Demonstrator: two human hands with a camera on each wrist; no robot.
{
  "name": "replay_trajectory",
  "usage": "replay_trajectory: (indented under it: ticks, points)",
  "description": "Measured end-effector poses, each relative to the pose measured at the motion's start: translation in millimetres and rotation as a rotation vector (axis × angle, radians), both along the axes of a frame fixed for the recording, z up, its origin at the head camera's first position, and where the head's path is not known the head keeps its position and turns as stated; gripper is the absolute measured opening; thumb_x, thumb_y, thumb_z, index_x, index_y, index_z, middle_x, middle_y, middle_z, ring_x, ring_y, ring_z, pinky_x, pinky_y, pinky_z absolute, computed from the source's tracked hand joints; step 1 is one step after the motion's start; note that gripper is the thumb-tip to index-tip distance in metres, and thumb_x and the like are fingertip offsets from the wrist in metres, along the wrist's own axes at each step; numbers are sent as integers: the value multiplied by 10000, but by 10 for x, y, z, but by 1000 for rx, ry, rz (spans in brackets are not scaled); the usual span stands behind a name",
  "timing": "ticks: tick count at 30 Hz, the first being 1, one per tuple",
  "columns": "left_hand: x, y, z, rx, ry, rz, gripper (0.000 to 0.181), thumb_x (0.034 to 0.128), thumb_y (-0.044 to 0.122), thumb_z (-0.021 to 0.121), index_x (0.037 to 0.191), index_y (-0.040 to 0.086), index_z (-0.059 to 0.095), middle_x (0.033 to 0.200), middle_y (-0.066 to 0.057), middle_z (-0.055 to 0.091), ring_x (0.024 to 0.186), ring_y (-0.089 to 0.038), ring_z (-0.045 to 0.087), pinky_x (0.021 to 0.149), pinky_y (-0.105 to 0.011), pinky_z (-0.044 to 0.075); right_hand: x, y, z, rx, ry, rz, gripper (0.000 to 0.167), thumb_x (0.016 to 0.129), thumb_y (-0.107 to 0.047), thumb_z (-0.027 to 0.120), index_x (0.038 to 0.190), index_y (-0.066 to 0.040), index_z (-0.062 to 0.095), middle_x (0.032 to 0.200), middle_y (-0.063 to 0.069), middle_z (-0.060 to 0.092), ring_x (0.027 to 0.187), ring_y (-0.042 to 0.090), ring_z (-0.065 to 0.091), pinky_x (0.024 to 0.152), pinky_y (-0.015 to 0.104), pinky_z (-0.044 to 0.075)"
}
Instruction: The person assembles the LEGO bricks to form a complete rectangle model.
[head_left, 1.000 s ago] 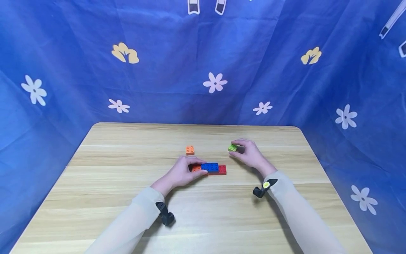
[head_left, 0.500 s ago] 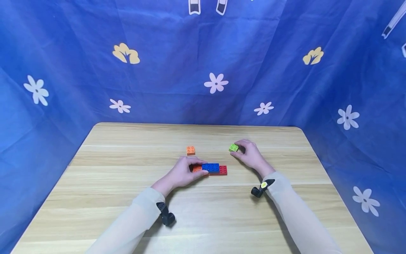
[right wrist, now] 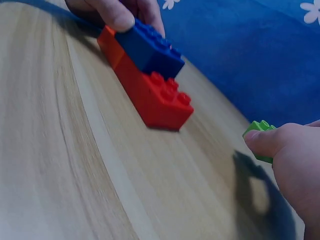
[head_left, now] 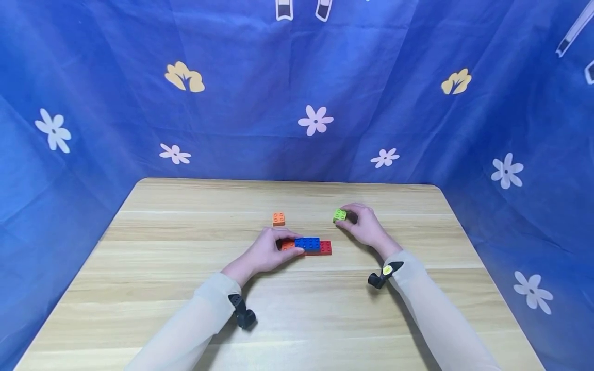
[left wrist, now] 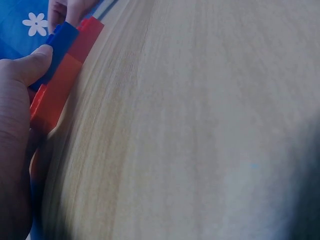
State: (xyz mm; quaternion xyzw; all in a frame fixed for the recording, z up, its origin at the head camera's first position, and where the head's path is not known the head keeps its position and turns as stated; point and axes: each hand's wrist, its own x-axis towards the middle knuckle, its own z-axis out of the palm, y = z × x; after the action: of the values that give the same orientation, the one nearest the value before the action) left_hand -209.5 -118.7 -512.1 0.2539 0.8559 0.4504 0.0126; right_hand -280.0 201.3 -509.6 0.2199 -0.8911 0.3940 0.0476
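Note:
A blue brick sits on top of an orange brick and a red brick, which stand end to end on the table. My left hand pinches the blue brick between thumb and fingers at its left part. To the right and farther back, my right hand pinches a small green brick with four studs up. In the right wrist view the green brick is partly covered by the thumb, and its shadow falls on the table.
A small orange brick lies on the wooden table, behind the joined bricks. A blue cloth with printed flowers hangs beyond the back edge and at both sides. Each wrist carries a small black camera.
The green brick has turned a little in my right fingers, its studs now showing more plainly than a second ago. My left hand keeps its grip on the blue brick.

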Motion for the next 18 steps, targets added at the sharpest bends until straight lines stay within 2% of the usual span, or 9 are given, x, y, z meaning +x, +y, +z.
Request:
replay_trajectory:
  ticks: [12,18]
  points:
    - [-17,-22,-36,-2,5,6,389,897,396,876,1229,207,802,1174,73,761,1122,-125,689,1021,-387,529,234,-114,192,-141,-156,38,456,939,-119,831,1348,18,682,1246,144,724,1160,331,707,1033,437,541]
    - [-12,-2,-22,-1,-4,9,371,902,366,878,1229,208,804,1172,88,757,1117,-98,682,999,-358,538,351,-129,196,-165,-152,47,453,928,-73,828,1344,27,677,1264,160,715,1128,342,716,1017,437,553]
